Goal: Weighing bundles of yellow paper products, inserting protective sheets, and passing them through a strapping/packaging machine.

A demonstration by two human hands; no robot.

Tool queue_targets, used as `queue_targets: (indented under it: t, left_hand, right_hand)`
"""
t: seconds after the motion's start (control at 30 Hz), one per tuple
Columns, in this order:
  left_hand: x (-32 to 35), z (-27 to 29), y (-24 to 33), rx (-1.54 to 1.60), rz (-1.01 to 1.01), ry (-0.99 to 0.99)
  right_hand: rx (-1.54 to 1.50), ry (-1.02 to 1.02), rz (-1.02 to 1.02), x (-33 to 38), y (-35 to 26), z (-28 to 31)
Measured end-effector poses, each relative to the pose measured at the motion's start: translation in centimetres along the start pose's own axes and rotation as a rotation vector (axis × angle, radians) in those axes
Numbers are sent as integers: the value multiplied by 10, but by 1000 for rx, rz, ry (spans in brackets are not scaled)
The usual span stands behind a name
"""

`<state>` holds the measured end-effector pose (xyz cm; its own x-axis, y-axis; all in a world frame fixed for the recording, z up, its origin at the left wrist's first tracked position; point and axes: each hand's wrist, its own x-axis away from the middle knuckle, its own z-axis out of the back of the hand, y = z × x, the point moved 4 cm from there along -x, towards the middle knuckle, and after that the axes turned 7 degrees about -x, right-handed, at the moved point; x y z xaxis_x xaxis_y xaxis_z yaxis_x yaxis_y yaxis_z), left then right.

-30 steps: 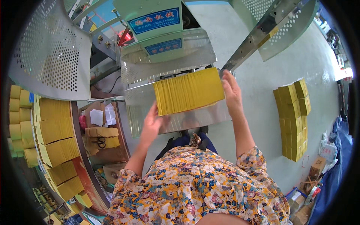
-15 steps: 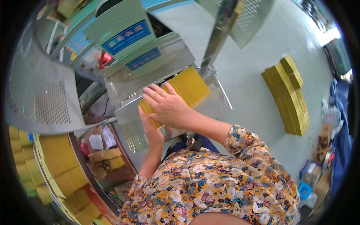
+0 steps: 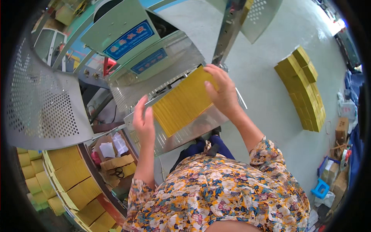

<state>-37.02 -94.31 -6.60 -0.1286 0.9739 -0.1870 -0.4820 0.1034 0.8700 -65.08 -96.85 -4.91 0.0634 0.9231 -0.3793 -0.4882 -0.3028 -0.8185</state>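
Note:
A long stack of yellow paper sheets (image 3: 181, 104) lies slantwise on a shiny metal tray (image 3: 177, 139) at the front of a machine. My left hand (image 3: 144, 123) is upright beside the stack's left end, thumb and fingers apart, with a small gap showing. At the other end my right hand (image 3: 225, 91) is spread around the corner, its thumb over the sheets and its fingers by the far edge. Whether the right palm presses on the stack's end cannot be made out.
The pale green machine (image 3: 123, 34) has a metal post (image 3: 228, 34) at the right and a perforated guard (image 3: 50, 104) at the left. Yellow bundles (image 3: 303, 91) stand on the floor. At lower left are more yellow stacks (image 3: 71, 166) and a box holding scissors (image 3: 118, 173).
My hands have moved apart from the stack's left part. The right went to its right end, the left to just outside its left end. More of the stack now shows.

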Motion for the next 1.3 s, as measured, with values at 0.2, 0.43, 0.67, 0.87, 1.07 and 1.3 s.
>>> queue_targets:
  t: [0.2,0.43,0.67,0.87,1.07,1.3]
  left_hand:
    - [-52,-57,28,-345,-148,-394]
    - [-57,-71,25,-467,83,-516]
    - [-62,-73,24,-498,159,-498]
    - [-65,-78,19,-496,185,-494]
    - [-72,-83,12,-439,225,-527]
    - [-75,-88,12,-469,260,-565]
  right_hand:
    - [32,-61,-156,5,6,-20]
    - [77,-48,-154,8,5,-23]
    - [112,-26,-150,8,4,-29]
    - [110,-19,-143,9,5,-29]
    - [90,0,-127,8,7,-26]
    - [73,-6,-128,10,8,-23]
